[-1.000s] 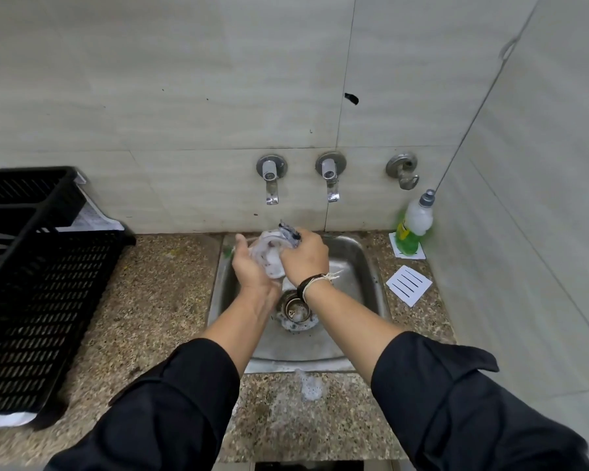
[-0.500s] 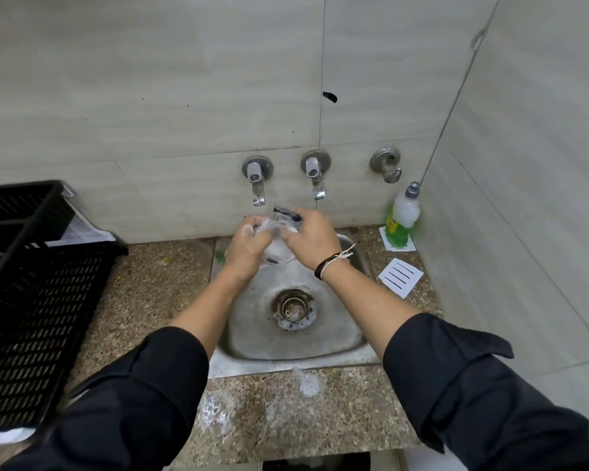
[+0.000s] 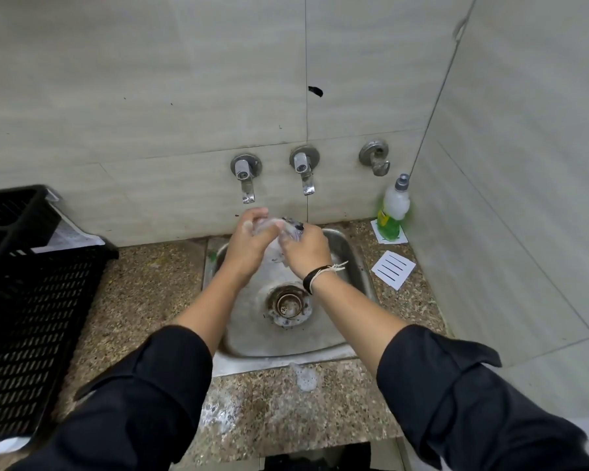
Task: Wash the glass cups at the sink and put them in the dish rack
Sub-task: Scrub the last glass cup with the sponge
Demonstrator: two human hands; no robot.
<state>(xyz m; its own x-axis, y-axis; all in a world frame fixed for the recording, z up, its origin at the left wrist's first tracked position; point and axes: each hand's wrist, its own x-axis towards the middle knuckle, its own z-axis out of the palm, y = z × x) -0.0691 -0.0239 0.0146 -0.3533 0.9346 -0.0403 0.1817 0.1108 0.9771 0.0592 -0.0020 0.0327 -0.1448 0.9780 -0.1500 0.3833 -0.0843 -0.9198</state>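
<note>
Both of your hands have risen from low over the drain to the back of the sink [image 3: 354, 253], and they now sit just under the two taps [image 3: 245, 185], in the upper middle of the frame. Your left hand [image 3: 249, 239] curls round the glass cup [image 3: 269, 229] from the left, and your right hand [image 3: 306, 248] closes on it from the right with something dark, likely a scrubber [image 3: 295, 227], pinched against the glass. So each grip is clamped: the left on the cup, the right on the scrubber and the cup's wall together. Blur hides which way the rim faces.

I judge this to be the scrub or the start of the rinse. No water stream shows from either spout, so you cannot count on a rinse yet. Keep the left grip firm, since soapy glass will likely slide. Turn the cup with the left hand while the right works round the wall and inside. Hold it over the basin, not over the bench [image 3: 157, 287], so that a slip falls a short way. Keep the glass apart from the metal spouts, which are close above it.

Foam lies by the drain [image 3: 288, 304] and on the bench edge. The black dish rack [image 3: 34, 300] waits at the left of the frame, well apart from the cup. A soap bottle [image 3: 393, 212] stands at the right corner.
</note>
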